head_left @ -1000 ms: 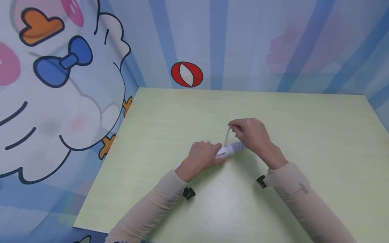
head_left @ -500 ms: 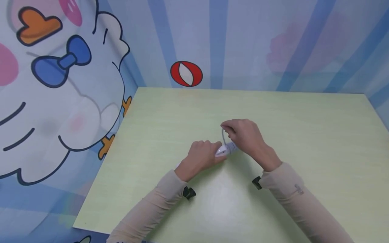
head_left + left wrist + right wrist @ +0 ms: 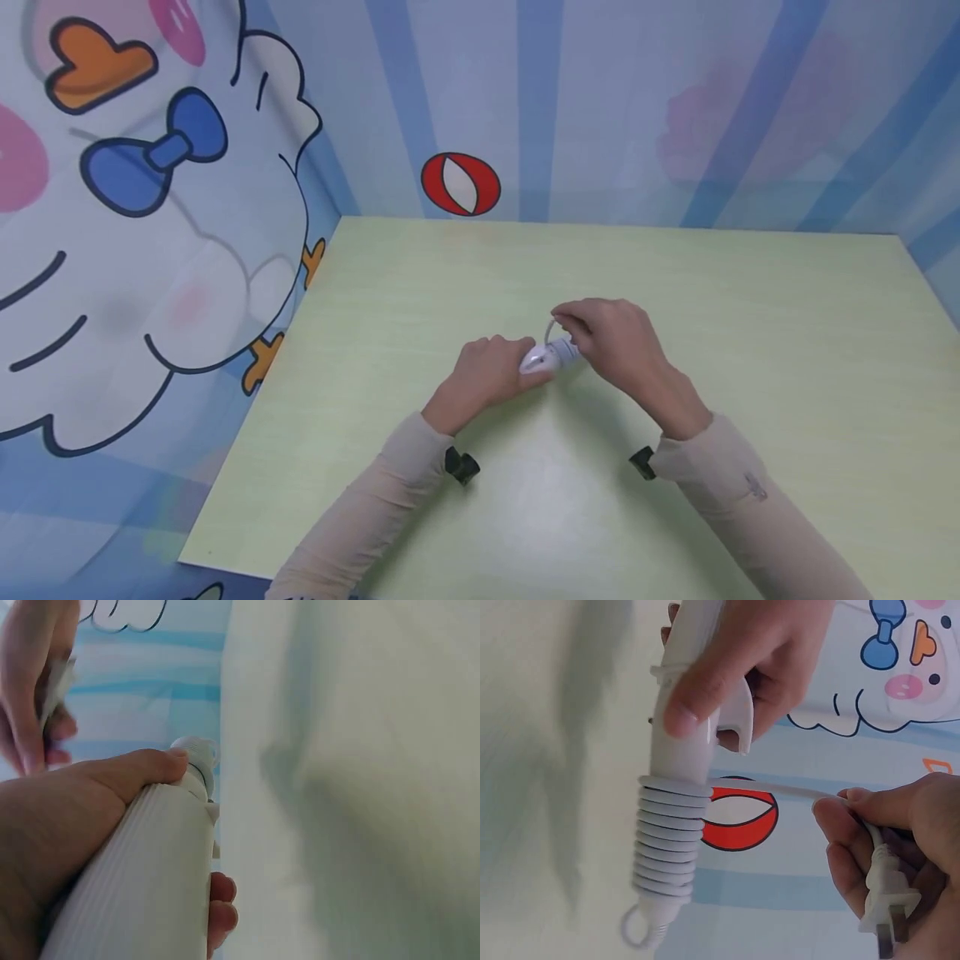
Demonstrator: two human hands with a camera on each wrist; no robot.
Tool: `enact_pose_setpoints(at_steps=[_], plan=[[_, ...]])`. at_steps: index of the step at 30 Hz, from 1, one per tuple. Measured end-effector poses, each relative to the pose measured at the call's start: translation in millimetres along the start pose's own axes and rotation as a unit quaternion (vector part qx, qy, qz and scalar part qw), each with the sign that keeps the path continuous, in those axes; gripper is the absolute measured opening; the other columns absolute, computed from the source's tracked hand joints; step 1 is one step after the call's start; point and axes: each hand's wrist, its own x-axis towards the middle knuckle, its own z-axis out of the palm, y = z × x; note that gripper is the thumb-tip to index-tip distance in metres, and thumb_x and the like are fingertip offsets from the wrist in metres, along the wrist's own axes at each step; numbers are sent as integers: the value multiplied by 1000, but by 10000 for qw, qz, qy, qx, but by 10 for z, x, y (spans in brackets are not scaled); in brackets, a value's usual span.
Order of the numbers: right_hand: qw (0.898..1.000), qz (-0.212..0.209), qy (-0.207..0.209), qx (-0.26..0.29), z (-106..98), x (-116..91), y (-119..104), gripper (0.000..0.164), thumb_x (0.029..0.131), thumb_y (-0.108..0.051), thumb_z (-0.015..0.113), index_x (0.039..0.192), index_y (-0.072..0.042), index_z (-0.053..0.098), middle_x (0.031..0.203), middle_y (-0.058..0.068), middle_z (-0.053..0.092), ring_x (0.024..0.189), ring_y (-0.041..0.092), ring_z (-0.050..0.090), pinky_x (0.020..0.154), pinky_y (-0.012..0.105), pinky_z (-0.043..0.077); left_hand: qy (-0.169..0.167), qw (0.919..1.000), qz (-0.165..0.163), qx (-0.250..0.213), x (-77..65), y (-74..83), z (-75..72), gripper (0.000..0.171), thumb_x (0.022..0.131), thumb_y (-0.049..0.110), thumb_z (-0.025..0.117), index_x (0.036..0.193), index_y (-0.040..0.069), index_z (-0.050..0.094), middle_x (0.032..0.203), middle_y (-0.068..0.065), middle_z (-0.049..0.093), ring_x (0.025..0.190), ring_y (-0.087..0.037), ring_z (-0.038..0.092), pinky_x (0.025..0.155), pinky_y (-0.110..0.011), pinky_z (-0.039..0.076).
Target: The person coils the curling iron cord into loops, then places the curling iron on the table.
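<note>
A white curling iron (image 3: 681, 759) with a lever is held above the table by my left hand (image 3: 487, 371), fingers wrapped round its body and thumb along it. Its ribbed body (image 3: 146, 877) fills the lower left wrist view. The white cord (image 3: 671, 836) is wound in several tight coils round the handle end, with a small loop at the tip. From the coils a stretch of cord runs taut to my right hand (image 3: 618, 342), which pinches it between thumb and forefinger. The two-pin plug (image 3: 889, 900) lies within that hand's curled fingers.
Beneath the hands is a pale green table (image 3: 712, 292). A printed cloth wall stands behind it, with a red and white ball (image 3: 461, 184) drawn on it. On the left a cartoon bird (image 3: 172, 275) covers the wall.
The right hand with the cord swung left, then came slightly back right and lower. The left hand and the curling iron have shifted a little up and left.
</note>
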Motion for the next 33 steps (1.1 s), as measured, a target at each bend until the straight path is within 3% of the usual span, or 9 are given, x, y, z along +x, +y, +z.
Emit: enact_pose_setpoints(at_steps=[7,12,17,25,30,33], plan=[[9986,428,-143,289,-60,-198,-28,23,90,-19,59,110,-9,66,71,-1,66,53,6,54,50,27,38,4,9958,-367,-840,83,-141,-160,42,85,60,49,99,20,52,66,1,53,53,-14,49,46,-27,36],[9897,933,-683,844,-65,-326,8,27,90,-16,58,115,-7,60,82,1,69,64,9,62,55,28,44,169,9910,-427,-1255,120,-190,-224,44,84,60,52,101,20,54,66,0,53,54,-13,50,47,-27,38],[9772,1116,-1124,1413,33,-430,162,19,90,-16,60,106,-8,65,87,1,70,74,14,64,61,30,47,171,9853,-358,-1662,111,-197,-275,44,82,61,53,101,22,54,69,1,54,56,-14,50,50,-28,39],[9633,726,-1328,2217,311,-559,508,20,89,-19,60,105,-10,68,99,-3,69,93,14,64,77,32,50,-269,9711,301,-2354,54,-143,-289,42,81,63,53,98,24,55,72,2,55,60,-13,51,53,-28,41],[9725,147,-895,2147,447,-584,696,17,85,-11,65,100,-10,71,98,-2,70,95,12,64,79,31,50,-561,9575,805,-2713,33,-131,-255,39,80,63,54,93,26,54,72,4,56,59,-13,51,53,-28,41],[9774,83,-725,1984,478,-577,758,16,81,-9,70,96,-6,69,94,4,69,90,18,65,77,33,50,-708,9497,1107,-2841,24,-135,-221,38,79,63,56,90,26,53,71,4,54,59,-12,49,52,-26,39]])
